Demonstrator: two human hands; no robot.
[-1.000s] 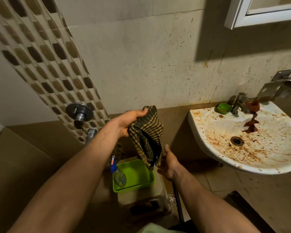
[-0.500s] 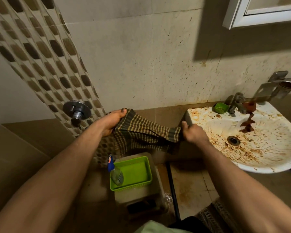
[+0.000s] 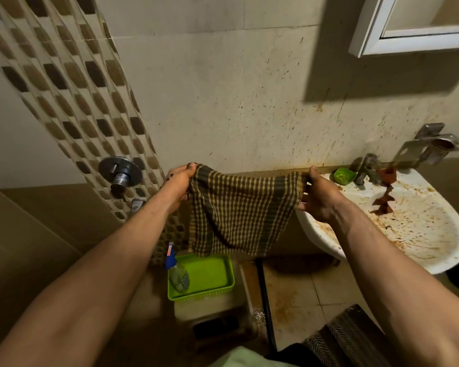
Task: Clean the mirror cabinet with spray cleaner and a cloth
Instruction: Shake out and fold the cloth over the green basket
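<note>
A dark checked cloth (image 3: 239, 213) hangs spread flat between my hands. My left hand (image 3: 179, 181) pinches its top left corner and my right hand (image 3: 318, 197) grips its top right corner. Below the cloth, a clear spray bottle (image 3: 176, 271) with a blue nozzle leans in a green tray (image 3: 210, 279). The white-framed mirror cabinet (image 3: 408, 43) is on the wall at the top right, only its lower left corner in view.
A stained white sink (image 3: 421, 234) with a tap (image 3: 366, 168) and a small green dish (image 3: 343, 176) is at the right. The tray rests on a low stool (image 3: 212, 308). A wall valve (image 3: 119, 173) sticks out at the left. A striped mat (image 3: 347, 337) lies on the floor.
My right hand rose from below, took the cloth's other corner and pulled it to the right. The cloth went from bunched and hanging to stretched open between both hands.
</note>
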